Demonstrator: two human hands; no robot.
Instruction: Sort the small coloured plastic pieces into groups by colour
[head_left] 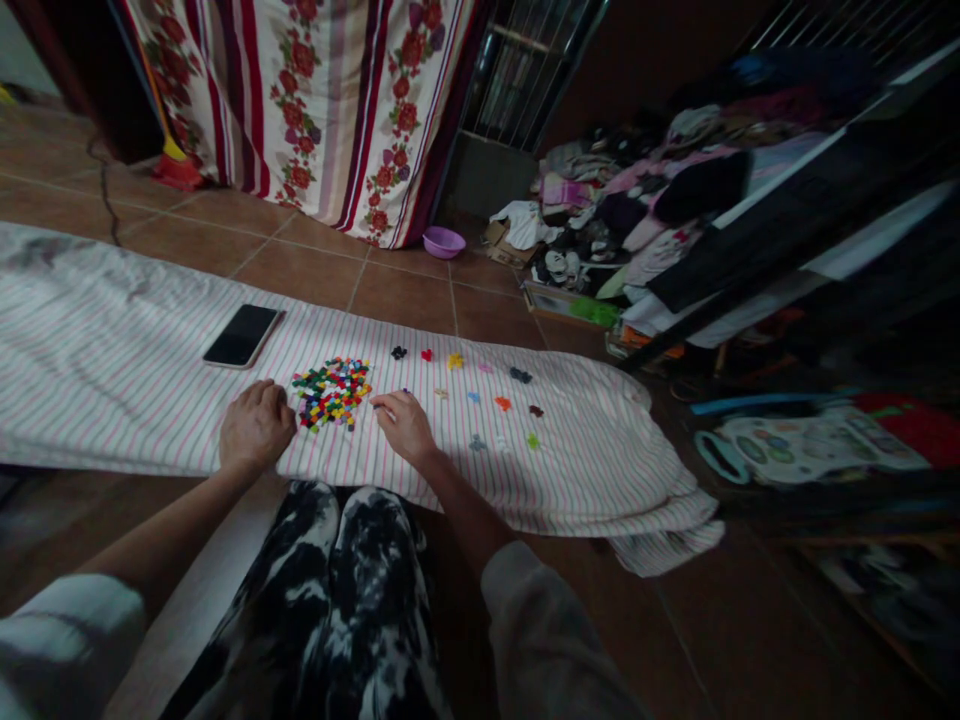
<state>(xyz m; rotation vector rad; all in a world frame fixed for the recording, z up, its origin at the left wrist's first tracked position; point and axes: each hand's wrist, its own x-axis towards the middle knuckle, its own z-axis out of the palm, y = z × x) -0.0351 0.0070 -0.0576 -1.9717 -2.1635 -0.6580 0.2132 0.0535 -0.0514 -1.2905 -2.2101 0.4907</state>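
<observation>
A mixed pile of small coloured pieces lies on the striped cloth. My left hand rests on the cloth at the pile's left edge, its fingers curled under; what they hold, if anything, is hidden. Just right of the pile, my right hand has its fingertips pinched together near the cloth; whether a piece is between them is too small to tell. Beyond it sit small single-colour groups, among them black, red, yellow, orange and green.
A phone lies on the cloth left of the pile. Behind are a floral curtain, a purple basin and a broom. Heaped clothes and a dark rack stand at the right.
</observation>
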